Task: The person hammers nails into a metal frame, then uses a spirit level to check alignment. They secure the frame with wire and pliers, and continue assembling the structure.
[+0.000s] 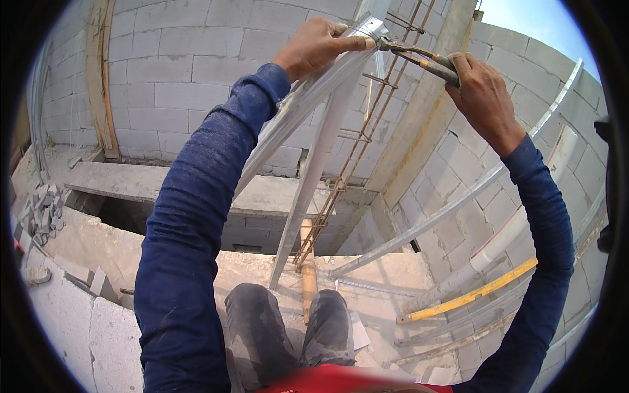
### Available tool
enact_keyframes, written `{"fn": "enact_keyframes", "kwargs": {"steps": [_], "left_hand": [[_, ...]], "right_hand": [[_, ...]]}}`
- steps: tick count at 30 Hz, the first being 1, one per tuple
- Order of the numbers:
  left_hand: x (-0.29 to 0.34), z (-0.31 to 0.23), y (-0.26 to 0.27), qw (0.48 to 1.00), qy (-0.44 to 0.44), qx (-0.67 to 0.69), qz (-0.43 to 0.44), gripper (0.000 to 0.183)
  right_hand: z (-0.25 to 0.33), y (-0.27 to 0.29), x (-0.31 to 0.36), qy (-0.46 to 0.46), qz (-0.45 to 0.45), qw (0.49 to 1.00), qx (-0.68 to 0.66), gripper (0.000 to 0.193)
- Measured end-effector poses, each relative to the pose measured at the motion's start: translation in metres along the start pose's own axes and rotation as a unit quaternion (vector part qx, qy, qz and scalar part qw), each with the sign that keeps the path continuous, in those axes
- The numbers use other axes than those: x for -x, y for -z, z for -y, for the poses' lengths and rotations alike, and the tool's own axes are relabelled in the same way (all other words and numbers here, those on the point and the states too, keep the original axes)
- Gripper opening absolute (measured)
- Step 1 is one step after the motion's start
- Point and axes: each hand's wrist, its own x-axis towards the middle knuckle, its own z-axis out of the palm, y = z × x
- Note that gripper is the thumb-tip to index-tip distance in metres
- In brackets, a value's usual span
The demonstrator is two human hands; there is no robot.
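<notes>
My left hand [318,46] is closed at the top of a silvery metal channel [308,105], its thumb pressed near the channel's end beside thin tie wire [359,30]. My right hand [483,95] is wrapped around the handles of a pair of pincers [419,54] with dark and orange grips. The jaws meet the wire at the channel's end, just off my left thumb. A second metal channel [314,177] rises from the floor and crosses behind the first one. How the wire runs between the two is too small to tell.
A rusty rebar cage [357,137] stands just behind the channels, by a concrete column [419,118]. Grey block walls rise behind and at right. A yellow level [468,291] and long metal profiles [426,226] lean right. An opening [128,213] gapes in the floor beyond my knees.
</notes>
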Motion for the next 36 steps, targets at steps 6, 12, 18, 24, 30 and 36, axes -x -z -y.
{"fn": "enact_keyframes", "kwargs": {"steps": [6,12,18,24,30,36], "left_hand": [[0.004,-0.001,0.0,1.0,-0.002,0.009,-0.014,0.078],[0.002,0.002,0.0,1.0,0.002,0.003,-0.008,0.076],[0.002,0.004,-0.002,0.999,0.002,0.047,0.0,0.071],[0.005,0.001,-0.002,0.999,0.002,0.044,-0.01,0.071],[0.005,-0.005,0.0,0.999,-0.011,0.044,-0.002,0.07],[0.007,-0.006,0.0,0.999,-0.005,0.045,-0.002,0.07]], "right_hand": [[-0.017,-0.04,-0.011,-0.005,-0.042,0.996,-0.074,0.023],[-0.032,-0.07,-0.017,0.038,-0.08,0.988,-0.13,0.022],[-0.03,-0.063,-0.026,0.032,-0.053,0.981,-0.185,0.017],[-0.016,-0.018,-0.02,-0.112,0.257,0.886,-0.37,0.032],[-0.012,0.021,-0.026,-0.185,0.444,0.636,-0.604,0.039],[-0.003,0.02,-0.011,-0.025,0.133,0.968,-0.21,0.039]]}}
